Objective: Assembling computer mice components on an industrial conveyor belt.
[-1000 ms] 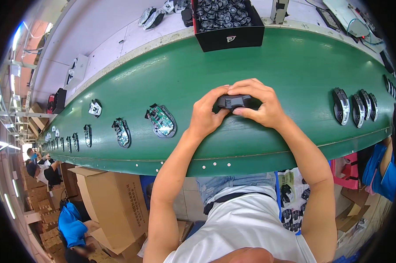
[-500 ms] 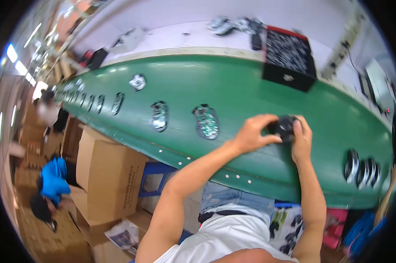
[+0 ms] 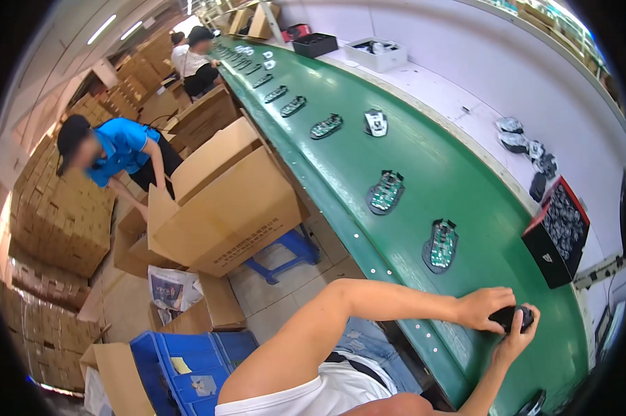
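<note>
Over the green conveyor belt (image 3: 486, 208), both of my hands are closed on a black computer mouse (image 3: 509, 319). My left hand (image 3: 485, 309) grips its left side, while my right hand (image 3: 519, 338) holds its right side with the thumb on top. The fingers hide much of the mouse. The closest piece on the belt is an opened mouse base with a green circuit board (image 3: 440, 247). Another opened mouse base (image 3: 385, 193) lies beyond it. Farther up the belt is a white mouse shell (image 3: 376, 123).
A black box of small dark parts (image 3: 559, 232) sits on the belt's far edge. Several more mouse bases line the belt. Left of it stand a large cardboard carton (image 3: 236, 225), a blue stool (image 3: 285, 255) and a blue crate (image 3: 188, 374). A person in blue (image 3: 122, 149) bends over cartons.
My view has swung to the left, so the belt now runs diagonally and more cartons show. Both hands still hold the black mouse over the belt.
</note>
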### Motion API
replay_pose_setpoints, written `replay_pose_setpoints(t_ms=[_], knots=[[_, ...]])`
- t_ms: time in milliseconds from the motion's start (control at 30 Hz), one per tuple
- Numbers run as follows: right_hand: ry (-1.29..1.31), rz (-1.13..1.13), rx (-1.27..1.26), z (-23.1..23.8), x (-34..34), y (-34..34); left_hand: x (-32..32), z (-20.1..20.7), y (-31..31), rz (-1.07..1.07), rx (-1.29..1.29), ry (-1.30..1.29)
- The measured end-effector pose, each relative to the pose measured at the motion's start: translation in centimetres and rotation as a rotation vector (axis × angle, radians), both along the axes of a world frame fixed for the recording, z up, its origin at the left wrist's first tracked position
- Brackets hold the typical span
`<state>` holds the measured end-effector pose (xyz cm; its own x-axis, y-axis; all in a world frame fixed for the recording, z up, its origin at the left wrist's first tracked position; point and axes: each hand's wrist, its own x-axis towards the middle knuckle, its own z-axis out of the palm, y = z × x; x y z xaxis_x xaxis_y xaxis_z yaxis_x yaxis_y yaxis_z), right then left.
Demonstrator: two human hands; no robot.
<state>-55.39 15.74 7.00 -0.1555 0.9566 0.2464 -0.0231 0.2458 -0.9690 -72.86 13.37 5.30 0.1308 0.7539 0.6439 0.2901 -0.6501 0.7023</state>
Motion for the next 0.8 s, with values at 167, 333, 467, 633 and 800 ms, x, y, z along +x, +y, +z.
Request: replay_pose_setpoints(t_ms=[167,333,467,633,800], knots=[[0.162,0.050,-0.162,1.0,-0.6,-0.2,0.2,0.5,-0.7,0.030,-0.021,-0.014],[0.079,0.063,-0.156,1.1,-0.3,0.5,-0.2,1.6,-0.6,0.030,-0.017,-0.013],[-0.117,0.024,-0.053,1.3,-1.2,-0.5,-0.3,1.3,0.1,-0.029,-0.404,-0.128],[-0.338,0.045,0.140,0.1,-2.9,-1.3,-1.3,-0.9,1.8,-0.037,-0.575,-0.502],[-0.262,0.110,-0.333,0.4,-1.2,-0.9,-2.3,5.0,-0.7,-0.071,-0.833,-0.328]])
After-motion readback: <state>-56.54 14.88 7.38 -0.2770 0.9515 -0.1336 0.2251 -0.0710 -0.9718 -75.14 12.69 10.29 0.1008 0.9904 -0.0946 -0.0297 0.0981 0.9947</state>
